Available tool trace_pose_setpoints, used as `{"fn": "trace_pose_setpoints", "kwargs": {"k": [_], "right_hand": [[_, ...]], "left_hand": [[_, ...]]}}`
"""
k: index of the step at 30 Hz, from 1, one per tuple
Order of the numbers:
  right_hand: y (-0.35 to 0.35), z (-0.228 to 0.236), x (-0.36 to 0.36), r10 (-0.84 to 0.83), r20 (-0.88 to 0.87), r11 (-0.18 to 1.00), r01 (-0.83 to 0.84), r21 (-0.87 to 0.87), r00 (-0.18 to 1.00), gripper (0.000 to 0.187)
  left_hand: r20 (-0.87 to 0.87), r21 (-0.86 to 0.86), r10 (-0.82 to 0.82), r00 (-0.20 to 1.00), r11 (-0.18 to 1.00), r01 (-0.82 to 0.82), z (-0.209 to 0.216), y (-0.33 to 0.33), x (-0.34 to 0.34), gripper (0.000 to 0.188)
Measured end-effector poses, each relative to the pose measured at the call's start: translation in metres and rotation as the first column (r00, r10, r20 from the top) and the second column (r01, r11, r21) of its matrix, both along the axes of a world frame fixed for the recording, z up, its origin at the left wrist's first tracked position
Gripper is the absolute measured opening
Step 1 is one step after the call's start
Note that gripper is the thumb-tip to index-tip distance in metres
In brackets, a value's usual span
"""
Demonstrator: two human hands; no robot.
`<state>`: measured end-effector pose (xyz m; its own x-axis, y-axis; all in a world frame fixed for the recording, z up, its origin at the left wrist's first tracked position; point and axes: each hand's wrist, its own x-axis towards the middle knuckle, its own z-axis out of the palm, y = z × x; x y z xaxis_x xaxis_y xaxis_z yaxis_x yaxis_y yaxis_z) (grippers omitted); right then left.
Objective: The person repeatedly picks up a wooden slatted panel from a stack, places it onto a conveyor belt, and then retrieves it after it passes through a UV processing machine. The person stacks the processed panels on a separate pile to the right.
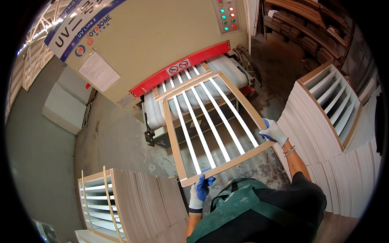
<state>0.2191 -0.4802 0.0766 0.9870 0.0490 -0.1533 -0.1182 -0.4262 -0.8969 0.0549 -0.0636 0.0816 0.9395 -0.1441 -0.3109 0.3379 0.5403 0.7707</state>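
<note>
A slatted panel with a tan frame and white slats slopes out from the machine's mouth. Its far end lies on the roller conveyor, while the near end hangs over the floor in my hands. My left hand, in a white and blue glove, pinches the near rail close to its left corner. Gloved the same way, my right hand grips the right side rail just above the near right corner. Ahead of this panel, a second slatted panel is partly hidden beneath the red guard.
The beige machine stands in front, with a lit control panel and a paper sheet on it. Tall stacks of slatted panels flank me: a right stack and a left stack. Shelved boards stand at far right.
</note>
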Motion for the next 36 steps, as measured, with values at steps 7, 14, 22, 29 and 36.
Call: {"fn": "trace_pose_setpoints", "kwargs": {"k": [7,14,22,29,36], "right_hand": [[0.032,0.005,0.023,0.085,0.003,0.770,-0.064,-0.634,0.996,0.091],[0.034,-0.021,0.058,0.114,-0.005,0.818,-0.097,-0.567,0.993,0.083],[0.047,-0.033,0.092,0.059,-0.090,0.839,-0.098,-0.535,0.994,0.087],[0.065,-0.035,0.126,0.094,-0.030,0.905,-0.098,-0.414,0.995,0.085],[0.041,-0.082,0.179,0.100,0.015,0.933,-0.089,-0.349,0.995,0.088]], "left_hand": [[-0.105,-0.009,0.057,0.993,0.998,-0.058,-0.024,0.008,0.027,0.042],[-0.123,-0.155,0.030,0.992,0.987,-0.049,-0.050,0.015,0.035,0.042],[-0.160,-0.177,0.017,0.987,0.983,-0.045,-0.073,0.019,0.001,0.050],[-0.207,-0.160,0.150,0.967,0.970,-0.184,-0.091,0.036,-0.060,0.051],[-0.121,-0.202,0.270,0.955,0.935,-0.290,-0.086,0.042,-0.095,0.047]]}}
